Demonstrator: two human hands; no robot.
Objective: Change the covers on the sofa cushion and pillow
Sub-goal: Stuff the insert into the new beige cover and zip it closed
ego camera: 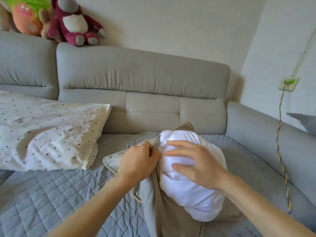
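A white cushion insert [189, 192] bulges out of a beige cushion cover [164, 214] on the sofa seat in front of me. My left hand [136, 159] pinches the edge of the beige cover beside the insert's upper left. My right hand [193, 161] lies flat on top of the insert with straight fingers pressing it. A cream pillow with dark dots [46, 132] lies on the seat to the left, apart from both hands.
The grey sofa backrest [142, 74] runs behind, with its armrest [266, 142] at right. A quilted blue-grey seat cover [56, 194] spreads under everything. Plush toys [73, 23] sit on the backrest top. A braided cord [282, 165] hangs from a wall socket.
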